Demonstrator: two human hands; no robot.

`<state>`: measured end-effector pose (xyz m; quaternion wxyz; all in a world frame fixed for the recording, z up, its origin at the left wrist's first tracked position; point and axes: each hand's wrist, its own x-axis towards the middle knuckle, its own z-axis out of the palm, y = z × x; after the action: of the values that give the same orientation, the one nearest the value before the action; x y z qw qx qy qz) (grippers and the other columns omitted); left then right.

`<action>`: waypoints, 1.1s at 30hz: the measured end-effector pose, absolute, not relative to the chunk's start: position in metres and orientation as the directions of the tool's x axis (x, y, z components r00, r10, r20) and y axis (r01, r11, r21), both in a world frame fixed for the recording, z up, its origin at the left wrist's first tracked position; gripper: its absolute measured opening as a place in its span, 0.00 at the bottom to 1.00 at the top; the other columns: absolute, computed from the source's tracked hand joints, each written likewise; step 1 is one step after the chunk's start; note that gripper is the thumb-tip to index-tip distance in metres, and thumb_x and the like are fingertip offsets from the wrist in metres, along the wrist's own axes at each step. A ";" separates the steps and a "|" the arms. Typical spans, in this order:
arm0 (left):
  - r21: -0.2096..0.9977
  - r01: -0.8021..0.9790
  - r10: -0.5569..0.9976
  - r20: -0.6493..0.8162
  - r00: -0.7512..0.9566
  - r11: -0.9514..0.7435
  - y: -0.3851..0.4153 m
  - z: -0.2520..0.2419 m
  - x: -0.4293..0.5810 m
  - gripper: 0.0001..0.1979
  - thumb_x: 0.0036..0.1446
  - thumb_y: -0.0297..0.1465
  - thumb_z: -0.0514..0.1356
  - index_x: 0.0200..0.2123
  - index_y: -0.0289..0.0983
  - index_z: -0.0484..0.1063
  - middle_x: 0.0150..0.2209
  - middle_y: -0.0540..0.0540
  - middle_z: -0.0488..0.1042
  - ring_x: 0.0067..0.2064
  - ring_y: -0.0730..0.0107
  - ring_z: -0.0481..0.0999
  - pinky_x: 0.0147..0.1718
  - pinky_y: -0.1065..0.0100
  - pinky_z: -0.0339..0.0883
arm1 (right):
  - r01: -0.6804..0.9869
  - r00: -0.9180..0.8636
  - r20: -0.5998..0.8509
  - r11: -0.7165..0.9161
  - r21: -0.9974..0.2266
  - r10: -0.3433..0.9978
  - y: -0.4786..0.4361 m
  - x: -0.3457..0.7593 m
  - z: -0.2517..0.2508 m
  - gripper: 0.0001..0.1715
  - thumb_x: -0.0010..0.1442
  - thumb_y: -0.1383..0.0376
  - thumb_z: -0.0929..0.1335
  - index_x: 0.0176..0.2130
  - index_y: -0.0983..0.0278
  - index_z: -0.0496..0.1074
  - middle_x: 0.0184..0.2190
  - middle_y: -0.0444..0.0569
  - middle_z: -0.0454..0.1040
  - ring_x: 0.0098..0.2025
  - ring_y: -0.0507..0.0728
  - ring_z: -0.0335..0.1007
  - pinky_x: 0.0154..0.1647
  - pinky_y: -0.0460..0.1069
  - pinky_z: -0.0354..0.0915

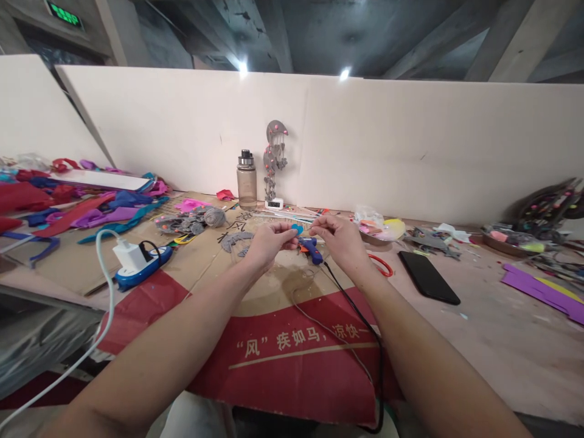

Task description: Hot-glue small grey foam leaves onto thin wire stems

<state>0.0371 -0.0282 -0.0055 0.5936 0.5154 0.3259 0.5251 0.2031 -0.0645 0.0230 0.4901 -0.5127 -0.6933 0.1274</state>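
Near the middle of the view, my left hand (272,243) pinches a small teal piece (298,229) between thumb and fingers. Just to its right my right hand (336,238) is closed, thumb against fingertips; whatever it holds, if anything, is too small to make out. A blue glue gun (312,250) lies on the cardboard (269,298) beneath and between the hands, its black cord running toward the front edge. A grey crescent-shaped piece (237,242) rests to the left of my left hand. A thin grey string (319,322) curves over the red part of the cardboard.
A bottle (247,182) and a small clock (274,204) stand near the back panel, below a hanging grey ornament (276,146). At right lie a black phone (429,277) and red-handled scissors (381,266). A blue power strip (143,267) and colourful fabric (91,207) are at left.
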 end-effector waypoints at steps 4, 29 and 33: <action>0.960 -0.257 0.952 0.180 0.248 -0.114 -0.030 -0.006 0.037 0.14 0.41 0.33 0.72 0.26 0.32 0.72 0.21 0.51 0.72 0.23 0.78 0.70 0.27 0.71 0.70 | 0.713 -0.048 0.627 0.466 -0.524 0.778 -0.066 0.201 0.024 0.05 0.56 0.70 0.68 0.27 0.63 0.71 0.26 0.45 0.73 0.31 0.54 0.66 0.36 0.49 0.59; 0.966 -0.144 0.914 0.249 0.321 -0.213 -0.041 0.002 0.039 0.13 0.43 0.35 0.71 0.25 0.33 0.73 0.23 0.50 0.74 0.24 0.76 0.72 0.28 0.70 0.70 | 0.791 -0.154 0.698 0.510 -0.337 0.700 -0.062 0.198 0.012 0.06 0.60 0.72 0.67 0.31 0.62 0.70 0.34 0.49 0.74 0.40 0.58 0.66 0.42 0.51 0.59; 0.967 -0.121 0.915 0.253 0.314 -0.225 -0.041 0.002 0.039 0.11 0.44 0.34 0.70 0.25 0.33 0.74 0.23 0.50 0.74 0.23 0.76 0.72 0.28 0.71 0.70 | 0.792 -0.150 0.697 0.508 -0.340 0.701 -0.062 0.197 0.011 0.06 0.60 0.72 0.67 0.31 0.62 0.70 0.34 0.49 0.73 0.39 0.57 0.67 0.42 0.51 0.59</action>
<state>0.0390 -0.0409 0.0016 0.5310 0.6123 0.3245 0.4877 0.1975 -0.0622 0.0108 0.4263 -0.4933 -0.7563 -0.0533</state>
